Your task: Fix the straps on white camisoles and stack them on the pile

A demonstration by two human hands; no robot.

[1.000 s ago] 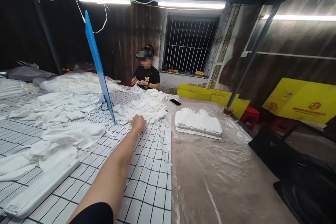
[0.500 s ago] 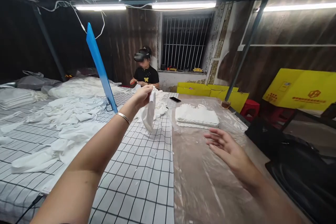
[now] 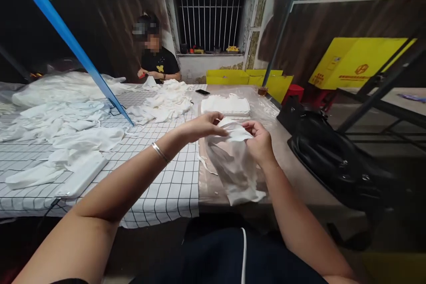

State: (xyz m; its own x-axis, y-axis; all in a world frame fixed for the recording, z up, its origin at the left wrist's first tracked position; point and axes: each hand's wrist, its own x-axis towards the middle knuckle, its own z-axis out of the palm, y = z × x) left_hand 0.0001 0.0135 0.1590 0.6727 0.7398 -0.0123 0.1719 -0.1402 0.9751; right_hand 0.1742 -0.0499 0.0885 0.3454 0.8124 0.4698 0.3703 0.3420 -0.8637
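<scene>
My left hand (image 3: 201,126) and my right hand (image 3: 260,141) both grip the top edge of one white cloth piece (image 3: 234,165). It hangs between them over the near edge of the plastic-covered table (image 3: 289,165). A silver bracelet (image 3: 160,152) sits on my left wrist. A heap of loose white cloth pieces (image 3: 163,102) lies further off on the checked table cover (image 3: 166,182). A neat stack of folded white cloth (image 3: 226,105) rests just beyond my hands.
A person in a black shirt (image 3: 156,60) works at the table's far end. A blue board (image 3: 69,40) stands slanted at left. More white cloth (image 3: 63,120) covers the left. A phone (image 3: 202,92), a black bag (image 3: 333,159) and yellow boxes (image 3: 359,62) lie to the right.
My left hand picked one cloth from the heap and carried it back toward me. My right hand came in and took hold of it too. The view dropped lower.
</scene>
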